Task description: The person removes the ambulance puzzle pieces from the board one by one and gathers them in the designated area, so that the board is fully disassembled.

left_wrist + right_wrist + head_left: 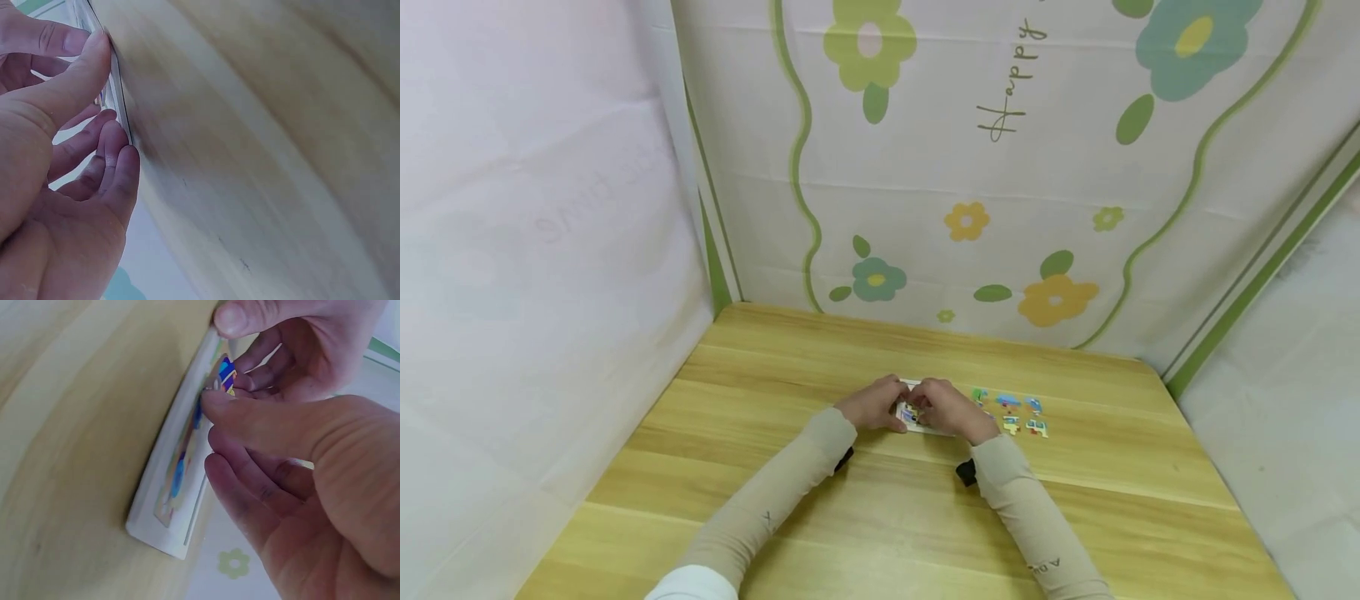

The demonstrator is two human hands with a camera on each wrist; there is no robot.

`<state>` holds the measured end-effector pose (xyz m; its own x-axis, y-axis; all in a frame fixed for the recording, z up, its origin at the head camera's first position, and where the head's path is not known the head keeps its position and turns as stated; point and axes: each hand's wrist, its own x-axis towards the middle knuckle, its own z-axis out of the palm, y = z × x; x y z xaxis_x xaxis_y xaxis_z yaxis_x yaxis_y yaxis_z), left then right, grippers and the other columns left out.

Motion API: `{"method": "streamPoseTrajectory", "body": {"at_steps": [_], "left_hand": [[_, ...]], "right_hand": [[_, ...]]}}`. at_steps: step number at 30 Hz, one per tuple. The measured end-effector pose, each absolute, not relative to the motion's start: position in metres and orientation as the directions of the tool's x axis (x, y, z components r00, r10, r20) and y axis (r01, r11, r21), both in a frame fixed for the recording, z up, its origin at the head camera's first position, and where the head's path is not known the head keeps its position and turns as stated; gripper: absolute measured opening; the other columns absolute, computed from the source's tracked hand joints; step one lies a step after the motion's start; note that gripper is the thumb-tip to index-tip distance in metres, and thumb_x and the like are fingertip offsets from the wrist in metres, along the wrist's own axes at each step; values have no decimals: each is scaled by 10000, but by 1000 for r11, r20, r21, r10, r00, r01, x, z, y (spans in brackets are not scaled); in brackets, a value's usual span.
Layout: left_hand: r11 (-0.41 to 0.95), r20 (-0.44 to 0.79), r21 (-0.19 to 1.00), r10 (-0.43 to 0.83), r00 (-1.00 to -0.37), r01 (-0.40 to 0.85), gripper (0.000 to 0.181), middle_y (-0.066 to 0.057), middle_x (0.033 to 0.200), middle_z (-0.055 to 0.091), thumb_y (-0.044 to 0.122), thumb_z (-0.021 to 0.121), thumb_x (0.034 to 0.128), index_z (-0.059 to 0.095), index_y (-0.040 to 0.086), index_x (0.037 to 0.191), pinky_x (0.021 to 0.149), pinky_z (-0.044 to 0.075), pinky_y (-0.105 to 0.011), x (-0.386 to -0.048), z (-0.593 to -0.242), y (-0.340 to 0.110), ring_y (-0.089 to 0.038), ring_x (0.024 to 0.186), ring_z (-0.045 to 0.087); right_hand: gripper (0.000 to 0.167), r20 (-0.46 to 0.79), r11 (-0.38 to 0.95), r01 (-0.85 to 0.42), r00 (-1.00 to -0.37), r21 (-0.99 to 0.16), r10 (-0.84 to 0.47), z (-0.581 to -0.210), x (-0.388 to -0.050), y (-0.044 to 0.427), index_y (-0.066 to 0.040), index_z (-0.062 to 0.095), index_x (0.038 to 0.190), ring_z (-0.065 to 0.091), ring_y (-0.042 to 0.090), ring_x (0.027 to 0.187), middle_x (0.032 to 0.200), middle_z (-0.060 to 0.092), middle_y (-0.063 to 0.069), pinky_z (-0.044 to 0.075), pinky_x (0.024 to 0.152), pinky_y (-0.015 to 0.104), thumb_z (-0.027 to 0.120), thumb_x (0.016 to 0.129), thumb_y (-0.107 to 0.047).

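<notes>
A white puzzle board with a coloured picture area lies flat on the table between both hands. My left hand holds the board's left end, the thumb at the near side and fingers at the far side. Over the board, my right hand pinches a small bright puzzle piece with blue, purple and yellow on it. The piece stands tilted at the picture area; whether it touches the board cannot be told. In the left wrist view, the hands hide most of the board.
Several loose puzzle pieces lie right of the board, partly behind the right wrist. The wooden table ends at a flower-printed fabric wall at the back. White fabric also hangs along its left and right sides.
</notes>
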<state>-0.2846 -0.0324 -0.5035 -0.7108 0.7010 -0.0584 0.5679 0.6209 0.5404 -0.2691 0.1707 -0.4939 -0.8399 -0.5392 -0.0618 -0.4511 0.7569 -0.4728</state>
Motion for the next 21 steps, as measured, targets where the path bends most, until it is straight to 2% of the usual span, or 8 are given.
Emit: {"method": "streamPoseTrajectory", "body": {"at_steps": [10, 18, 21], "left_hand": [[633, -78, 531, 698, -712, 563, 385, -81, 1115, 580, 276, 833, 927, 651, 79, 1204, 817, 424, -264, -289, -505, -31, -137, 950, 456], [645, -98, 553, 678, -728, 527, 371, -74, 1099, 566, 246, 846, 914, 639, 75, 1170, 813, 435, -273, -288, -504, -30, -141, 942, 460], [651, -102, 555, 671, -735, 518, 407, -59, 1113, 567, 235, 848, 913, 643, 56, 1216, 841, 459, -282, -288, -504, -29, -144, 959, 472]], "right_hand": [[87, -11, 724, -427, -857, -541, -514, -488, -267, 170, -61, 756, 1071, 732, 170, 955, 1038, 772, 56, 625, 853, 354, 703, 1007, -37], [95, 33, 680, -472, -833, -561, -552, -487, -269, 174, -39, 719, 1096, 720, 156, 918, 1023, 761, 80, 614, 813, 313, 665, 1024, -10], [99, 56, 667, -476, -835, -573, -548, -485, -270, 177, -39, 714, 1089, 713, 159, 890, 1005, 753, 90, 610, 790, 312, 659, 1021, 7]]}}
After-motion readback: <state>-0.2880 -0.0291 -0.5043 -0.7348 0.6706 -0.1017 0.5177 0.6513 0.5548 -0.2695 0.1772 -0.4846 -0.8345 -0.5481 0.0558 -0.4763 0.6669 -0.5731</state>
